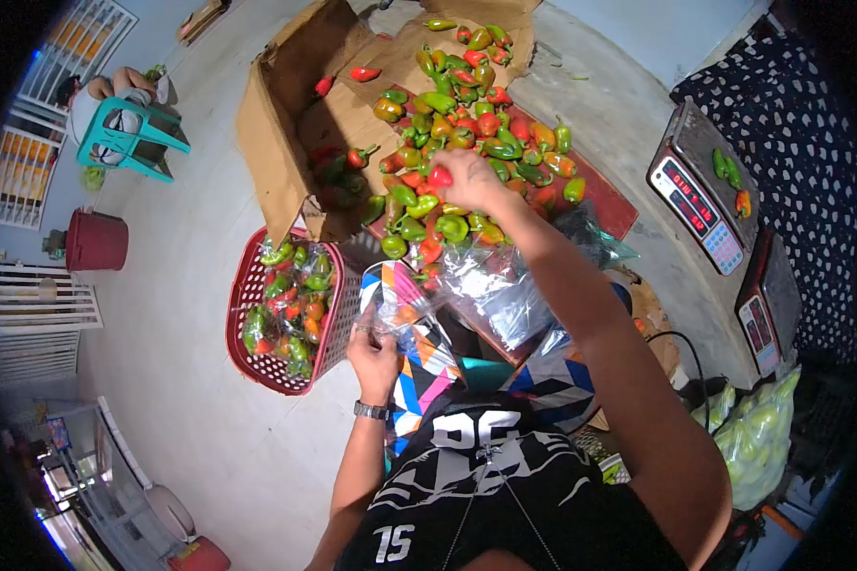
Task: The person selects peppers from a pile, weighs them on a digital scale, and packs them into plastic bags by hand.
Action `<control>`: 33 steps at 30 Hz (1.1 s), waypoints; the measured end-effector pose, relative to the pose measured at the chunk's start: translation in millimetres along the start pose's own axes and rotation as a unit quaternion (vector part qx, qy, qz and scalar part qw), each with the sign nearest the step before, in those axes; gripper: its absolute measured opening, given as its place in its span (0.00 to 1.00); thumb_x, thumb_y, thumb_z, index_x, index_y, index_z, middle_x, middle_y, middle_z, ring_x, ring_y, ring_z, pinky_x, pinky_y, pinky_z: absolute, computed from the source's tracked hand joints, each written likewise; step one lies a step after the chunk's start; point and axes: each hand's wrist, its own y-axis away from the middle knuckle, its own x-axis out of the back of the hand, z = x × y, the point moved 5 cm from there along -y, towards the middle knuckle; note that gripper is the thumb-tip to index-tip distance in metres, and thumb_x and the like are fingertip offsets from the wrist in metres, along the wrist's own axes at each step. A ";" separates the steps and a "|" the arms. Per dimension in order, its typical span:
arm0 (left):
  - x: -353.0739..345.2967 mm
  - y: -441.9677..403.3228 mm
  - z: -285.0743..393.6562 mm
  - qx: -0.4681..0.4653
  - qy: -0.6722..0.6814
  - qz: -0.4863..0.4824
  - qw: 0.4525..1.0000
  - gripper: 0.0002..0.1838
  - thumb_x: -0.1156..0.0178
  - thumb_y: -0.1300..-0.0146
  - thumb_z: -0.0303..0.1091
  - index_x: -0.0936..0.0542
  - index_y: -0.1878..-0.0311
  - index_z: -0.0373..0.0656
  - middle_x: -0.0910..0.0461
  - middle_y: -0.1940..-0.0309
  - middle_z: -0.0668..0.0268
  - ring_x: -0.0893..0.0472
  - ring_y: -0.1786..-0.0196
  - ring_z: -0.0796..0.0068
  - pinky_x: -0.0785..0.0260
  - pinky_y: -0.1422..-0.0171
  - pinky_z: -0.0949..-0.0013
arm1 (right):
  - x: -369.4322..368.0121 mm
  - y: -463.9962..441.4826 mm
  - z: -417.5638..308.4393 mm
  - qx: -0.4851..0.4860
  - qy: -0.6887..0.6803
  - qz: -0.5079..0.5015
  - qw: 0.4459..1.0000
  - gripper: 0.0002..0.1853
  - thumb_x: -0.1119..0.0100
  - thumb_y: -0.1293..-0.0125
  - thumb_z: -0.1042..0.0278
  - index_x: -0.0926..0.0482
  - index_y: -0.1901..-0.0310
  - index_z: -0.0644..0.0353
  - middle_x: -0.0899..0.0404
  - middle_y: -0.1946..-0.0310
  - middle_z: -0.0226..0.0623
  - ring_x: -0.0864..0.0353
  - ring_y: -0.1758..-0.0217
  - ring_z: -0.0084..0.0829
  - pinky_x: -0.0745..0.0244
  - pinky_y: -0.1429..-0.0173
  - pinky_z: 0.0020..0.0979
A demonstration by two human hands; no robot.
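Note:
Red, green and orange peppers lie in a loose heap on a low red table and on opened cardboard. My right hand is over the heap, its fingers closed round a red pepper. Lower down, my left hand pinches a clear plastic bag with something orange inside, above my patterned shorts. A stack of clear plastic bags lies at the near edge of the table. Left of it, a red basket holds bagged peppers.
Two digital scales stand at the right. A large bag of green produce sits at the lower right. At the upper left, a person sits by a teal chair, near a dark red bucket.

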 end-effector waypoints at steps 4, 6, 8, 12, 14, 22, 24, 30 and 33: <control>1.1 1.0 -10.5 0.013 -0.007 -0.004 1.000 0.34 0.43 0.46 0.18 0.22 0.31 0.38 0.20 0.60 0.61 0.25 0.66 0.73 0.30 0.60 0.70 | 8.4 11.1 4.4 -0.220 -0.680 0.065 0.697 0.09 0.36 0.39 0.72 0.22 0.57 0.59 0.19 0.65 0.39 0.16 0.63 0.37 0.18 0.60 0.39; -2.5 -1.5 -11.5 0.011 0.007 -0.009 1.000 0.34 0.43 0.46 0.17 0.22 0.31 0.38 0.20 0.60 0.62 0.26 0.66 0.75 0.30 0.61 0.71 | 8.9 30.7 -30.4 -0.174 -0.789 0.019 0.589 0.04 0.37 0.35 0.70 0.21 0.61 0.57 0.21 0.70 0.33 0.19 0.73 0.27 0.23 0.71 0.31; -3.7 -1.8 -10.7 0.002 0.025 -0.011 1.000 0.34 0.44 0.46 0.17 0.22 0.31 0.39 0.19 0.60 0.64 0.27 0.67 0.77 0.31 0.61 0.72 | 11.6 47.6 -75.6 -0.157 -0.331 -0.052 0.929 0.07 0.33 0.36 0.64 0.18 0.61 0.56 0.16 0.69 0.33 0.16 0.72 0.32 0.19 0.67 0.34; -3.4 0.2 0.9 0.019 0.042 -0.018 0.999 0.35 0.45 0.46 0.15 0.22 0.31 0.39 0.21 0.61 0.69 0.28 0.67 0.83 0.33 0.63 0.76 | -35.2 56.7 -106.5 -0.036 0.225 -0.067 0.971 0.12 0.37 0.39 0.65 0.15 0.56 0.57 0.13 0.56 0.37 0.10 0.55 0.41 0.19 0.56 0.40; -8.1 -3.3 -8.2 -0.004 0.060 -0.005 0.998 0.35 0.45 0.46 0.14 0.22 0.31 0.39 0.21 0.61 0.70 0.29 0.68 0.83 0.33 0.63 0.75 | -59.2 43.3 -96.6 -0.038 0.311 -0.128 0.941 0.12 0.37 0.37 0.64 0.13 0.54 0.54 0.12 0.55 0.32 0.10 0.54 0.36 0.19 0.56 0.40; -5.2 1.8 3.2 -0.008 0.037 -0.009 0.999 0.34 0.46 0.45 0.15 0.22 0.31 0.39 0.23 0.63 0.72 0.31 0.69 0.86 0.35 0.65 0.78 | -91.7 21.5 -79.5 -0.047 0.403 -0.123 0.906 0.14 0.36 0.36 0.63 0.11 0.50 0.54 0.12 0.54 0.35 0.14 0.48 0.41 0.20 0.57 0.40; -3.7 1.9 7.3 -0.011 0.028 -0.008 1.000 0.34 0.46 0.45 0.16 0.21 0.31 0.39 0.24 0.64 0.73 0.32 0.70 0.86 0.35 0.66 0.78 | -65.7 27.3 -87.2 -0.069 0.352 -0.145 0.922 0.16 0.37 0.35 0.63 0.12 0.48 0.56 0.13 0.49 0.40 0.13 0.46 0.41 0.18 0.51 0.39; -4.7 3.1 -0.5 -0.005 0.010 -0.013 1.000 0.33 0.45 0.45 0.16 0.21 0.32 0.38 0.24 0.64 0.73 0.31 0.70 0.86 0.35 0.65 0.77 | 2.5 34.0 -53.9 -0.213 0.024 -0.100 0.972 0.23 0.31 0.41 0.52 0.12 0.48 0.58 0.12 0.52 0.41 0.12 0.52 0.33 0.19 0.48 0.34; -4.6 2.9 0.6 -0.005 0.017 -0.008 1.000 0.33 0.45 0.45 0.16 0.21 0.32 0.38 0.24 0.64 0.73 0.31 0.70 0.85 0.35 0.65 0.77 | 55.4 56.9 -23.7 -0.241 -0.298 -0.066 0.921 0.25 0.25 0.46 0.53 0.12 0.48 0.56 0.13 0.63 0.30 0.17 0.64 0.21 0.23 0.56 0.27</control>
